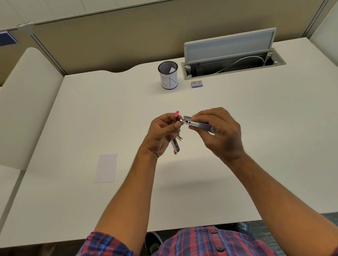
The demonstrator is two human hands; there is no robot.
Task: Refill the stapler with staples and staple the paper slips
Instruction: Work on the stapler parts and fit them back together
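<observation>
**Head view: both hands on the opened stapler above the desk**

Head view, read from left to right. A paper slip (pixel 105 168) lies flat on the white desk (pixel 261 152), near your left forearm and apart from everything else. Your left hand (pixel 162 133) is curled shut around the pink-edged part of the stapler (pixel 175 145), which hangs down from your fingers; its pink tip shows above your knuckles. Just to the right, your right hand (pixel 221 130) pinches the metal magazine (pixel 197 125), held roughly level, its open end touching your left thumb. Whether staples sit in the magazine cannot be told. Both hands are raised over the desk, almost meeting.

Farther back stands a black mesh cup (pixel 168 75) wrapped in a white label marked "IN"; one folded white slip shows inside it. Just right of the cup rests a small staple box (pixel 197 84), closed or open cannot be told. Behind the box, the desk's cable tray (pixel 234 66) has its lid (pixel 229 45) tilted up, and a grey cable lies inside the recess.
</observation>
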